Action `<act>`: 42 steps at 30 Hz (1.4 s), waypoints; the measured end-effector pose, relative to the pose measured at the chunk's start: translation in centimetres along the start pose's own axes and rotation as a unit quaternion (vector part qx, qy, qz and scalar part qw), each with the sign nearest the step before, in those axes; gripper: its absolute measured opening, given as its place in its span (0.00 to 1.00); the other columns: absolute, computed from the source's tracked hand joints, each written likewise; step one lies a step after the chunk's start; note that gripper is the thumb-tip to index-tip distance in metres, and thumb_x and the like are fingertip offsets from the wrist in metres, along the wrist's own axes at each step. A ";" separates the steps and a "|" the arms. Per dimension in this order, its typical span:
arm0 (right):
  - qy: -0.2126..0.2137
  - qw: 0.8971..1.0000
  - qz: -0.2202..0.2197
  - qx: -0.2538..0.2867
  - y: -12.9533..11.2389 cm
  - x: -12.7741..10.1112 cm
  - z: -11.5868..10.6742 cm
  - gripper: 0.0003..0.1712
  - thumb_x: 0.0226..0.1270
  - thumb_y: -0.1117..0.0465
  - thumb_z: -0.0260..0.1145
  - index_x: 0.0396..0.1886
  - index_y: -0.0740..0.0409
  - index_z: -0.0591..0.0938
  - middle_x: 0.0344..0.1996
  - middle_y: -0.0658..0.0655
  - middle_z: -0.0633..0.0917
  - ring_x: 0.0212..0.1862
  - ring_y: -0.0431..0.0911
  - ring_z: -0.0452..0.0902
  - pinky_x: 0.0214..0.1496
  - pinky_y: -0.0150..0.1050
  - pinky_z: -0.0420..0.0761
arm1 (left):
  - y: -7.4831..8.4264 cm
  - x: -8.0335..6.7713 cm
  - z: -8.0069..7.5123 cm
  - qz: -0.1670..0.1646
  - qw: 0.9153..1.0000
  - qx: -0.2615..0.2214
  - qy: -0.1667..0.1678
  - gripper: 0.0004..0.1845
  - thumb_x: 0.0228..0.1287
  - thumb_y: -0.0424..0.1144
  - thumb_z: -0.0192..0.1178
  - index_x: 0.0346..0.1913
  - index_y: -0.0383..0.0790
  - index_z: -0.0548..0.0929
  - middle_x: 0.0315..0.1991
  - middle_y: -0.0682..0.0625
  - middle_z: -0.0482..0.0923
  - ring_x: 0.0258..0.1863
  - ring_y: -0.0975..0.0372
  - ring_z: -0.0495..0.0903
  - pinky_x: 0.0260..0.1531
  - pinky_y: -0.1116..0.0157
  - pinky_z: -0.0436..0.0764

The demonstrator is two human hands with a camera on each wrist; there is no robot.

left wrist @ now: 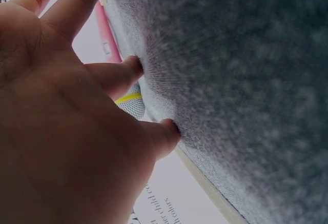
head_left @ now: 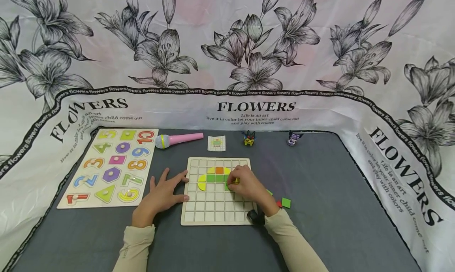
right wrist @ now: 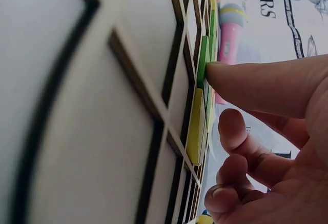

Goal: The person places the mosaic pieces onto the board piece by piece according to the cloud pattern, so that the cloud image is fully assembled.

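Observation:
A pale square grid board [head_left: 217,217] lies on the grey cloth, with yellow, orange and green tiles set in its upper cells. My left hand [head_left: 160,195] is spread at the board's left side, thumb and a fingertip touching that edge. Over the tiles, my right hand [head_left: 245,185] has its fingers bent and pinches a green tile [right wrist: 203,62]; the thumb touches it in the right wrist view. Beside that piece sits a yellow tile [right wrist: 195,131]. The right hand partly hides the tiles beneath it in the head view.
A number-and-shape puzzle board [head_left: 90,181] lies left. Behind the grid are a pink toy microphone [head_left: 185,138], a small pattern card [head_left: 216,143] and two figurines, one yellow [head_left: 249,138], one purple [head_left: 293,138]. A loose green tile [head_left: 286,203] lies right, near a red piece [head_left: 279,203].

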State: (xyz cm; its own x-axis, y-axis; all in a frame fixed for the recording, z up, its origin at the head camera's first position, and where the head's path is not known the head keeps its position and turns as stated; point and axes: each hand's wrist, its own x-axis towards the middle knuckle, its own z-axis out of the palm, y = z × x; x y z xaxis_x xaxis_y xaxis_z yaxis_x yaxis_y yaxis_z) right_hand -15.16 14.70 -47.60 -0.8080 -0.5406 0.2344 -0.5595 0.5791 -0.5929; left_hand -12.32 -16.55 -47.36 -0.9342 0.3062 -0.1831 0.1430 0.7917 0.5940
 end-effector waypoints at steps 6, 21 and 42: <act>0.016 0.998 0.060 0.011 -0.2 -1.0 -0.9 0.07 0.67 0.70 0.73 0.31 0.54 0.89 0.31 0.46 0.83 0.36 0.43 0.76 0.44 0.44 0.76 | 0.1 0.1 0.0 0.002 1.000 -0.002 0.001 0.39 0.66 0.43 0.77 0.77 0.42 0.74 0.76 0.38 0.72 0.83 0.31 0.40 0.70 0.23 0.31; 0.071 0.986 0.144 0.042 1.5 -8.1 -5.1 0.04 0.72 0.68 0.74 0.43 0.56 0.90 0.39 0.46 0.86 0.39 0.43 0.80 0.42 0.43 0.82 | 0.1 -0.5 0.3 0.006 1.000 0.002 -0.003 0.35 0.66 0.44 0.77 0.74 0.43 0.77 0.77 0.40 0.71 0.83 0.31 0.41 0.70 0.23 0.32; 0.026 0.980 0.199 0.004 3.8 -14.8 -8.7 0.13 0.67 0.68 0.78 0.49 0.59 0.88 0.44 0.51 0.86 0.42 0.45 0.81 0.43 0.42 0.83 | 0.3 0.0 0.0 0.003 1.000 -0.001 -0.007 0.36 0.67 0.45 0.76 0.75 0.42 0.76 0.79 0.36 0.66 0.82 0.30 0.39 0.70 0.23 0.31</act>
State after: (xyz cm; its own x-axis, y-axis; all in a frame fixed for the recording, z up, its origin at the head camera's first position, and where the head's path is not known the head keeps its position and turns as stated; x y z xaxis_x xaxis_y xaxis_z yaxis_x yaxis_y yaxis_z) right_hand -6.97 30.21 -46.60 -0.9701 -0.2414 0.0229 -0.1977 0.7325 -0.6514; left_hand -12.23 -16.31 -47.15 -0.9284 0.3187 -0.1912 0.1482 0.7891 0.5961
